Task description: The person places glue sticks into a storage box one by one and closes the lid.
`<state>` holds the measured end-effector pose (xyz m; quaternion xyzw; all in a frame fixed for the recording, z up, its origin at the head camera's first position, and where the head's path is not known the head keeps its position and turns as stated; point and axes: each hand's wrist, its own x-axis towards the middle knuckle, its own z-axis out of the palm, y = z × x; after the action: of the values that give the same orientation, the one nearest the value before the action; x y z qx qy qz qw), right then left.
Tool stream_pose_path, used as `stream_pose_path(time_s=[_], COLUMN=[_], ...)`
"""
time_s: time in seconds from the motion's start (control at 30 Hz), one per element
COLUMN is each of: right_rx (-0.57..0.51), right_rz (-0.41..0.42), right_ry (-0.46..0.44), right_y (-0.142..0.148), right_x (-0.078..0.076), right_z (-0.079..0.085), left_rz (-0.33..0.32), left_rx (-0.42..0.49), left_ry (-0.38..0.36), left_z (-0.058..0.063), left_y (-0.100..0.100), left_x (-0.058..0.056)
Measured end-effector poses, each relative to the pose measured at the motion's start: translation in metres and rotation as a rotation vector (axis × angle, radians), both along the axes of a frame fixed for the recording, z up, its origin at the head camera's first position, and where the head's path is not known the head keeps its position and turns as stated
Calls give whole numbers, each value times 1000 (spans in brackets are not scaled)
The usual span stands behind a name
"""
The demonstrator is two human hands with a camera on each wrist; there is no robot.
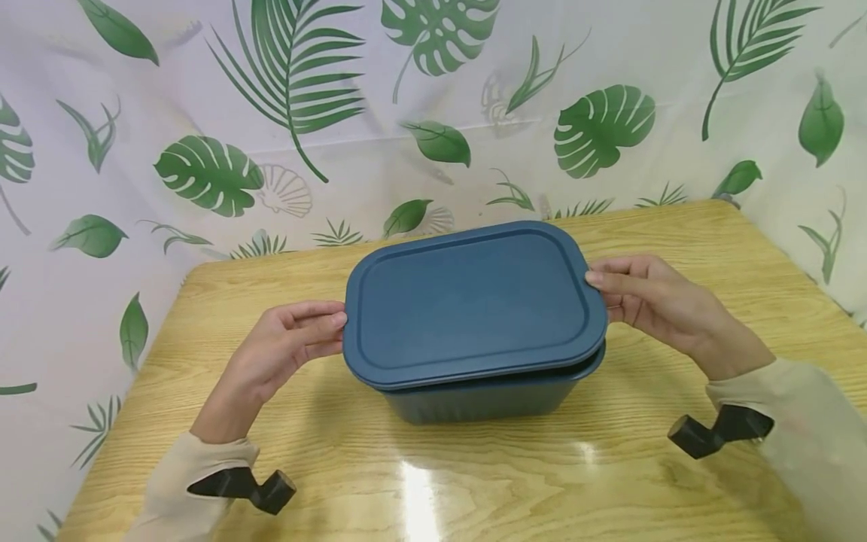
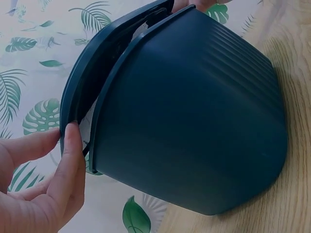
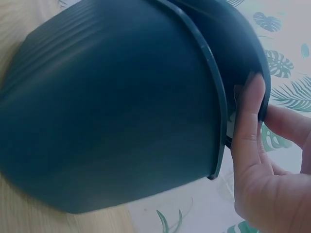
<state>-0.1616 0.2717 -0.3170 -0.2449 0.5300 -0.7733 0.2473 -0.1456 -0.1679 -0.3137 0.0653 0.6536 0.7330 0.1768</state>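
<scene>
A dark blue rectangular lid [image 1: 467, 301] with rounded corners lies over a matching storage box [image 1: 481, 403] on the table. Its left end is pinched between thumb and fingers of my left hand [image 1: 284, 342]. At the other end my right hand [image 1: 653, 305] grips the lid's edge, thumb on top and fingers below. Both wrist views show a gap between the lid [image 2: 73, 92] and the rim of the box [image 3: 121, 107]. Something whitish shows through that gap in the left wrist view; most of the box's inside is hidden under the lid.
The box stands on a light wooden table [image 1: 271, 421] with a glossy surface. Behind and beside the table hangs a white cloth [image 1: 352, 181] printed with green leaves. A black mount [image 1: 247, 485] sits on the left sleeve, and another black mount [image 1: 718, 433] on the right.
</scene>
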Motion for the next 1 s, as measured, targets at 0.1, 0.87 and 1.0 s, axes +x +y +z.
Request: stream_pose_path(time_s=[0.1, 0.87, 1.0], right_rx=[29, 646, 671], right_rz=[-19, -322, -325], right_ry=[12, 195, 251], right_y=[2, -6, -5], right_x=[-1, 19, 21], right_z=[-1, 10, 9], left_rz=[1, -53, -57], left_rx=[-14, -13, -50], left_ry=[0, -3, 5], left_z=[0, -7, -7], left_y=[1, 3, 4], left_x=[-1, -5, -6])
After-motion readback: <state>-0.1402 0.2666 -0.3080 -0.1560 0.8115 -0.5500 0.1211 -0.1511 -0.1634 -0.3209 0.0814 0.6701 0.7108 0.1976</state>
